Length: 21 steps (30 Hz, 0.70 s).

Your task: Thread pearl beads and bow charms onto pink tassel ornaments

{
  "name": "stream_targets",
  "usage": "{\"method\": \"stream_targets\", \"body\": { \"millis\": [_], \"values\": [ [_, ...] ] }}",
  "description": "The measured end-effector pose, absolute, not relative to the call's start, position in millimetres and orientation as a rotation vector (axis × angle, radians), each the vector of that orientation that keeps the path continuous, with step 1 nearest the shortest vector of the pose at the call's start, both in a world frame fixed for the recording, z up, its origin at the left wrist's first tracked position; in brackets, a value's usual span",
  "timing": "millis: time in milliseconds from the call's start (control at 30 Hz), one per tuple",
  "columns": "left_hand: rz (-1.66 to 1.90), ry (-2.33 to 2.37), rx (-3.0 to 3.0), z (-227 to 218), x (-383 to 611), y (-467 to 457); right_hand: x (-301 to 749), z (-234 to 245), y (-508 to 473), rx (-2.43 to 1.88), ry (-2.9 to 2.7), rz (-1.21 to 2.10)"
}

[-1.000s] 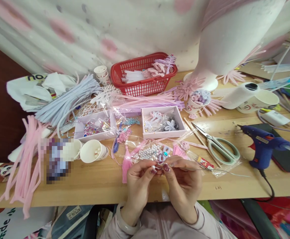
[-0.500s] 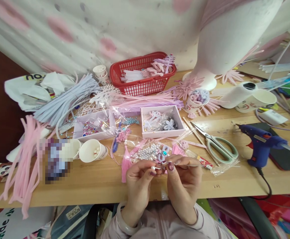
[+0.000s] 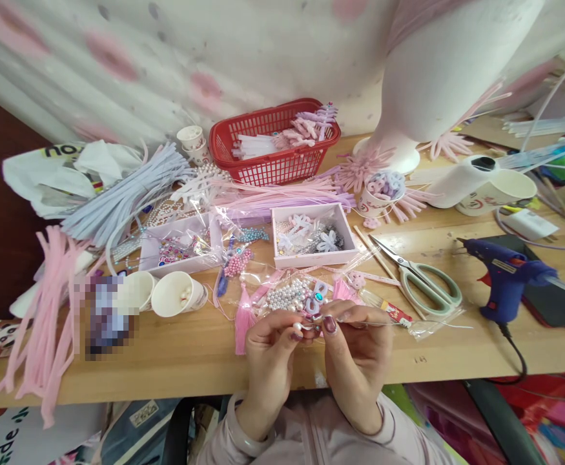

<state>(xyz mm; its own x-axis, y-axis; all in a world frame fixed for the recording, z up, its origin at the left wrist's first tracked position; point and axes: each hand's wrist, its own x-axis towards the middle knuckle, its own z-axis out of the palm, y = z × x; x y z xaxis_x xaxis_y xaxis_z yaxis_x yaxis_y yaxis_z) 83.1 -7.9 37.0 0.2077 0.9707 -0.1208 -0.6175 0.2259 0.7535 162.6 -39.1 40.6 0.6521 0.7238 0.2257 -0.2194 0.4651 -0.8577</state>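
Our left hand (image 3: 270, 352) pinching a small white pearl bead (image 3: 298, 327) over the tabletop's (image 3: 166, 361) near edge, our right hand (image 3: 359, 352) beside it gripping a thin wire (image 3: 437, 324), green scissors (image 3: 427, 284) nearby

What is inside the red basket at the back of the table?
Pale translucent sticks and pink and lilac fuzzy-wire pieces lie in the red basket. Its front wall hides what is beneath them.

Glossy pearl beads (image 3: 289, 296), matt wooden table (image 3: 175, 355), seemingly plastic red basket (image 3: 272, 169).
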Motion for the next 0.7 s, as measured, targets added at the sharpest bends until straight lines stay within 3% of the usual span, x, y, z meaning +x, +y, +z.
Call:
{"method": "stream_targets", "body": {
  "millis": [533,700],
  "values": [
    [1.300,0.824,0.958,22,77,-14,160,44,-37,-0.867,-0.645,0.591],
    [1.380,0.907,1.217,34,78,-12,162,49,-36,-0.814,-0.370,0.915]
  ]
}}
